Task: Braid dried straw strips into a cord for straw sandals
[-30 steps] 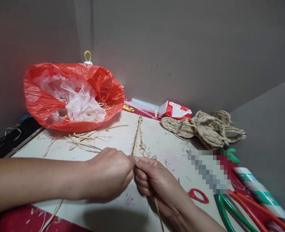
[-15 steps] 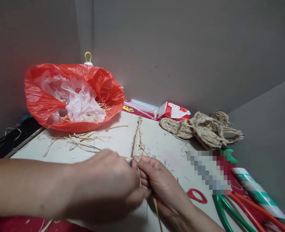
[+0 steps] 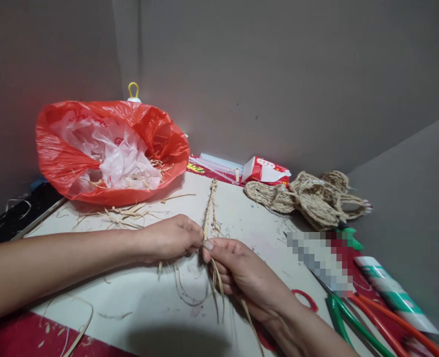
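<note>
A thin braided straw cord (image 3: 209, 208) lies on the pale board, its looped end pointing away from me. My right hand (image 3: 234, 263) pinches the near end of this cord between thumb and forefinger, and loose straw strands hang below it. Close against it on the left, my left hand (image 3: 174, 238) is closed with its fingertips at the same spot on the cord. What lies between the left fingertips is largely hidden, though strands trail from beneath them.
A red plastic bag (image 3: 111, 193) with white plastic and straw stands back left, loose straw (image 3: 126, 216) before it. Coiled straw rope (image 3: 312, 198) and a red tissue pack (image 3: 266, 170) lie back right. Green-handled scissors (image 3: 338, 317), orange handles (image 3: 383, 320) and a white-green roll (image 3: 398, 292) lie right.
My left hand has moved up and away from me, from across the right hand to beside the cord. Hanging strands below now show. My right hand keeps its pinch.
</note>
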Available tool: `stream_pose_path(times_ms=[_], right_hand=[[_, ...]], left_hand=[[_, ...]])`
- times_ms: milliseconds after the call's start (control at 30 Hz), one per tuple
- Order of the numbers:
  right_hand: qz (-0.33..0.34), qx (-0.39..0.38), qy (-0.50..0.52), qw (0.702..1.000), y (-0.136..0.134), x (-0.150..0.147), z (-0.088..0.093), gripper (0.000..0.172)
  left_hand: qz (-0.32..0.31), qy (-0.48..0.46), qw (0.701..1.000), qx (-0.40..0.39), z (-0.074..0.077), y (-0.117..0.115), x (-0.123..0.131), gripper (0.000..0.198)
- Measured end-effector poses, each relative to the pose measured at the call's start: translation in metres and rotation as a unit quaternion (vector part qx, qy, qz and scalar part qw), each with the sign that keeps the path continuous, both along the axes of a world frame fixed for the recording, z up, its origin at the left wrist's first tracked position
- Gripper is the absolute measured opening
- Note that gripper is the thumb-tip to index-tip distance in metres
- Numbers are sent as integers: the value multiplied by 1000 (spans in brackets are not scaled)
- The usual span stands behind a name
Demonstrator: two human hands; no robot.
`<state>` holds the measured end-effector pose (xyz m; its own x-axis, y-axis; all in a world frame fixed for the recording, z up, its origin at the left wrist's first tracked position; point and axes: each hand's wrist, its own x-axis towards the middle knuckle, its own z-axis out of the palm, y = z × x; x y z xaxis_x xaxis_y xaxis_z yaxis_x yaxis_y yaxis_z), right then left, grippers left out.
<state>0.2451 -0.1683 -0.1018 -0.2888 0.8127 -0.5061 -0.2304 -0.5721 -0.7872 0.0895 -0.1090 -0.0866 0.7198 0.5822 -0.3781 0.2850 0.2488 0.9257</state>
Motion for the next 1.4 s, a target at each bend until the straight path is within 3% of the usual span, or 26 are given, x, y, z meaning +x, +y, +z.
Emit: stream_pose_path(times_ms=[133,500,667,733,800,900,1067,1267,1333,1400], right_hand=[[48,4,-11,999,4,6,2,34],[104,49,-51,992,9,17,-2,31],[103,8,-4,995,11,20,-1,28],[105,-3,4,994,12,21,-1,28],[108,-5,6,994,12,21,-1,27],[109,0,10,994,13,20,-2,27],[112,24,4,993,12,18,-3,25],[115,32,-5,993,12,17,-4,26],[116,33,-9,993,13,17,-4,27],[116,35,-13,993,13,16,-5,28]], left_hand=[[-50,24,996,71,-1,8,-4,23],[-148,40,982,107,2,21,-7,17],[-193,61,976,79,12,34,-18,14],[-200,86,970,109,19,39,-24,16],[-198,133,953,185,28,42,-29,17],[-184,224,903,316,40,44,-34,20],[-74,326,809,484,68,49,-46,23],[50,306,776,549,111,76,-56,21],[50,322,760,562,113,91,-54,19],[29,373,739,560,105,106,-49,17]])
